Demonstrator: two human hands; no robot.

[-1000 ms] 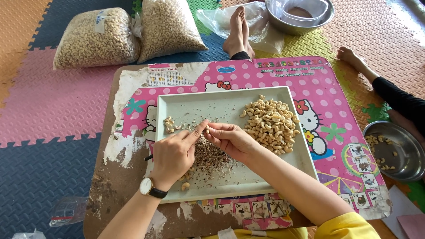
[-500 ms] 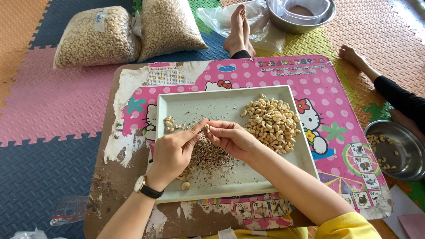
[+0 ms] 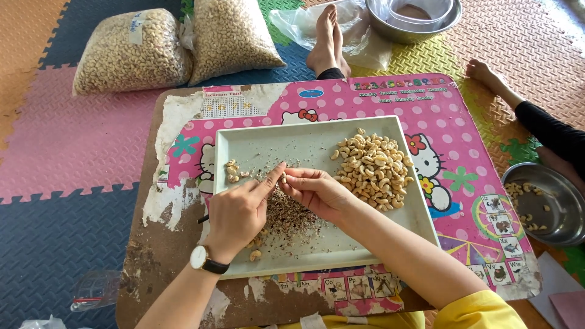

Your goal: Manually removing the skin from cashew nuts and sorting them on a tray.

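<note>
Two clear nut bags (image 3: 177, 45) lie beyond the pink patterned table (image 3: 463, 122).

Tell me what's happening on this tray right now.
A person sits at a low board, both hands over a pale rectangular tray. The left hand and right hand pinch one cashew between fingertips, above a patch of brown skin scraps. A pile of cashews lies on the tray's right side.

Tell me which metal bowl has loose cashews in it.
The metal bowl at the right edge, beside the board: a few cashews lie scattered on its bottom. The top bowl holds a smaller container, no loose nuts visible.
</note>
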